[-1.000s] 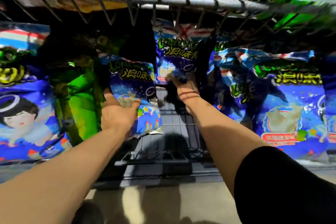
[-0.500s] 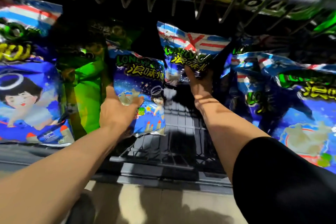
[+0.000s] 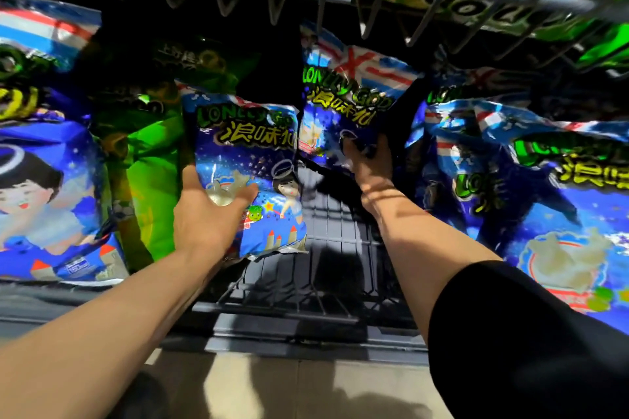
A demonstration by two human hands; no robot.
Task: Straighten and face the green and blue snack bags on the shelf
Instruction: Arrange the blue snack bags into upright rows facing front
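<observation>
Two blue bags in hand, puffy foil: likely light, crushable, slick.
Left hand [image 3: 207,214] grips front bag [image 3: 248,173], thumb across its face; right hand [image 3: 369,160] at 1 o'clock pinches rear bag [image 3: 343,95] low; best held by the edges.

In the middle of the frame a small blue bag [image 3: 248,177] stands upright with its front to the camera; its bottom edge is crumpled. Behind it, to the upper right, a second blue bag [image 3: 343,102] with a striped flag top leans to the right. At the left edge a large blue bag [image 3: 44,187] faces forward and shows a cartoon child. Between it and the small bag, a green bag [image 3: 153,160] stands turned sideways, partly in shadow. On the right, several blue bags [image 3: 551,201] lean over each other.
</observation>
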